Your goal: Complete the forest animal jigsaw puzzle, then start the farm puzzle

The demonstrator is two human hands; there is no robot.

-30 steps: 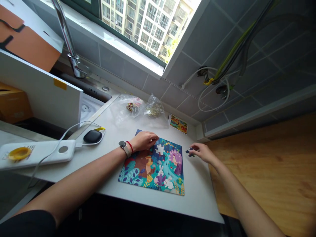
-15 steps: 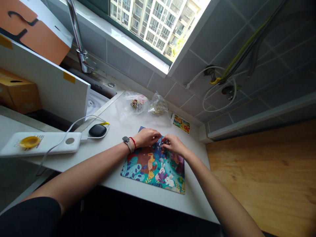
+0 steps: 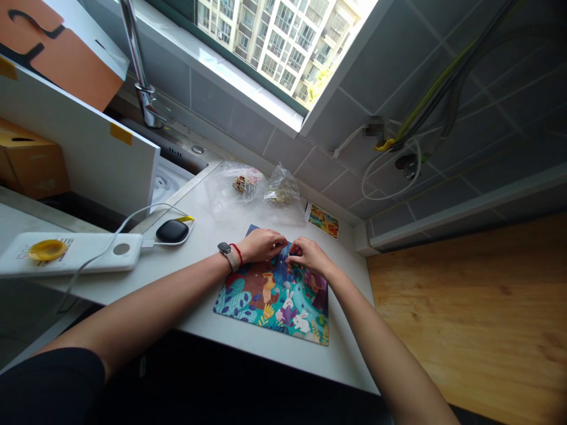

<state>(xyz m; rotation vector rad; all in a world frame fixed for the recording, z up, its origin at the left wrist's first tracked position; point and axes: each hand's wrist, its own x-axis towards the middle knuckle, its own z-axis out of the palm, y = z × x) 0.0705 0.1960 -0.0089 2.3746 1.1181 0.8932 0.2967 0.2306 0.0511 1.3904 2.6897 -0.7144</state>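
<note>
I have the right grip directly over the upper part of the jigsaw puzzle, fingertips down at its dark blue area. The board lies under both grips, most of it spreading toward the wearer; it looks close to square, so I read no clear long axis. The right grip is nearer that blue area, while the left grip sits just to its left, along the board's far edge. The right fingers are drawn together, but I cannot tell whether a piece is between them (the knuckles block my view). The left fingers are curled, and I can't tell if they hold anything.

Compared with a second ago, the right grip has come in from the bare worktop right of the puzzle, where it carried a loose piece. The white gap I could see then no longer shows; filled or merely covered, I can't say. Beyond the grips, the plastic bag and the picture card lie where they did.
</note>
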